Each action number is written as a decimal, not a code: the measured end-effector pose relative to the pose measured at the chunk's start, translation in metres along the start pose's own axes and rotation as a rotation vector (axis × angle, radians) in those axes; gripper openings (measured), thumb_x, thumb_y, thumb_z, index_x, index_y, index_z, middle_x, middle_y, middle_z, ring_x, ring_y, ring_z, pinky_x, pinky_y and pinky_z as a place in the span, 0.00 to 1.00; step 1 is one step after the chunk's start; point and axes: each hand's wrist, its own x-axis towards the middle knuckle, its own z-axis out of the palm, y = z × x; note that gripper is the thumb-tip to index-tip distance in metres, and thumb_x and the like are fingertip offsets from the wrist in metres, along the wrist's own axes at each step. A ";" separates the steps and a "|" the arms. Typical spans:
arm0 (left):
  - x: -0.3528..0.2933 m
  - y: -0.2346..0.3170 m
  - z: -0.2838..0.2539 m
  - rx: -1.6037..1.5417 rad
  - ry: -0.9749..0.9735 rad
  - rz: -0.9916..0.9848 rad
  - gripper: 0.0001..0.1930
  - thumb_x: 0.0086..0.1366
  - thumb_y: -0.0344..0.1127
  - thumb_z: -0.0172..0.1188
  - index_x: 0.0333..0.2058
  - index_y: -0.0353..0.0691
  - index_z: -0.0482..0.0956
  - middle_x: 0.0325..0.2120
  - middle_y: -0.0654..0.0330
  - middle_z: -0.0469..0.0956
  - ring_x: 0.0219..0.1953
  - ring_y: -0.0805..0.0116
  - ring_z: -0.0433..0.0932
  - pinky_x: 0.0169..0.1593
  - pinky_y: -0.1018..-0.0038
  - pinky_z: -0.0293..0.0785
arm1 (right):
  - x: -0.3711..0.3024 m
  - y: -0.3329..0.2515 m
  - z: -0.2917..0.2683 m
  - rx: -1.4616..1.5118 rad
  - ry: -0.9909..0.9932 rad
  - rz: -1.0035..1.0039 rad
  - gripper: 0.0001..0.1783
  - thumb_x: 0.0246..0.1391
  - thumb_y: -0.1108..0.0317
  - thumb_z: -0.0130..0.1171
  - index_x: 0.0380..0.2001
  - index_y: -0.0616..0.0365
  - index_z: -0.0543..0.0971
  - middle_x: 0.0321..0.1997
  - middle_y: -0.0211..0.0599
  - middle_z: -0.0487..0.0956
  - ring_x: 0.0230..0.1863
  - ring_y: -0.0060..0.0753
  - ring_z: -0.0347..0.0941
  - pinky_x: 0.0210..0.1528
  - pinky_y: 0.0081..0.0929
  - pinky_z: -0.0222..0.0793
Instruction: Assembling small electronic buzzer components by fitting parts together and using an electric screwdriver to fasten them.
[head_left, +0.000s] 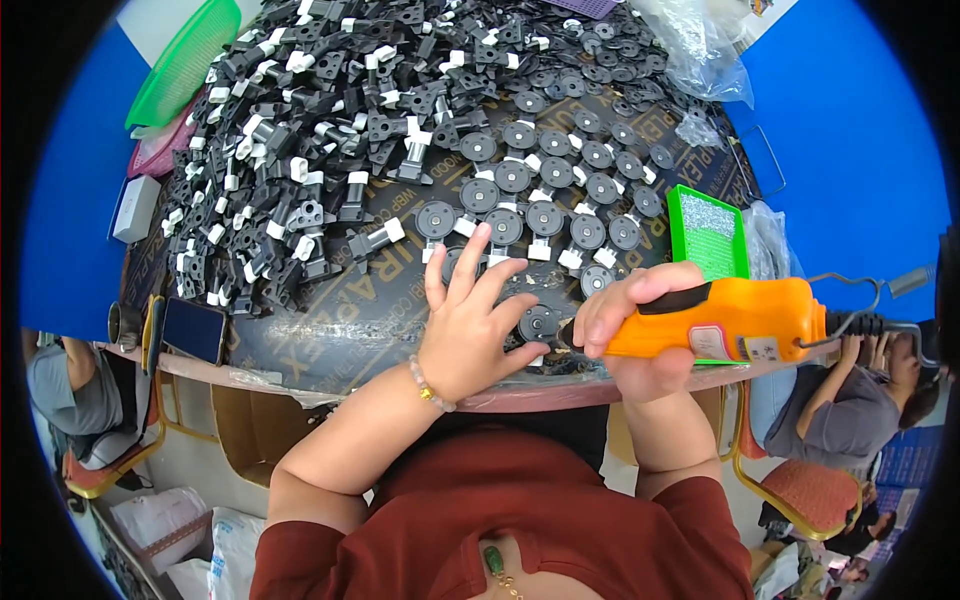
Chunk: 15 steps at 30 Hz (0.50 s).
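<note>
My right hand is wrapped round an orange electric screwdriver, held almost level with its nose pointing left. That nose is beside a round black wheel part near the table's front edge; whether they touch cannot be told. My left hand has its fingers spread low over the table, with thumb and forefinger on either side of that wheel part. Another black wheel part is partly hidden under its other fingers. Beyond, black wheel parts with white blocks lie in rows.
A large heap of black brackets with white blocks covers the left and back. Loose black discs are piled behind. At right stands a green tray of small screws; a phone lies at left. People sit nearby on both sides.
</note>
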 end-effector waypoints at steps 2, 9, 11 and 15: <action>0.000 0.001 -0.001 -0.003 -0.013 -0.006 0.23 0.42 0.49 0.78 0.38 0.49 0.85 0.55 0.60 0.73 0.72 0.45 0.52 0.68 0.36 0.36 | 0.000 0.003 0.002 0.014 0.035 0.045 0.36 0.56 0.30 0.58 0.45 0.53 0.66 0.22 0.34 0.75 0.18 0.26 0.71 0.24 0.27 0.71; -0.001 -0.001 0.001 0.018 -0.026 0.011 0.23 0.45 0.49 0.76 0.39 0.47 0.84 0.55 0.62 0.73 0.73 0.47 0.52 0.69 0.36 0.38 | 0.001 0.007 0.008 0.037 0.002 0.070 0.34 0.53 0.35 0.65 0.40 0.55 0.68 0.22 0.35 0.75 0.18 0.27 0.71 0.23 0.27 0.72; -0.001 0.000 0.001 0.027 -0.022 0.026 0.24 0.46 0.49 0.75 0.40 0.45 0.83 0.53 0.61 0.73 0.72 0.49 0.53 0.69 0.37 0.39 | 0.002 0.008 0.013 0.070 -0.006 0.084 0.32 0.53 0.39 0.68 0.38 0.56 0.68 0.22 0.37 0.76 0.19 0.28 0.72 0.24 0.27 0.72; -0.002 0.001 0.008 0.077 -0.013 0.059 0.24 0.47 0.50 0.73 0.41 0.43 0.82 0.49 0.62 0.73 0.73 0.52 0.53 0.69 0.39 0.41 | 0.002 0.013 0.012 -0.227 -0.066 0.041 0.32 0.53 0.42 0.69 0.38 0.57 0.67 0.22 0.38 0.76 0.19 0.29 0.73 0.25 0.27 0.73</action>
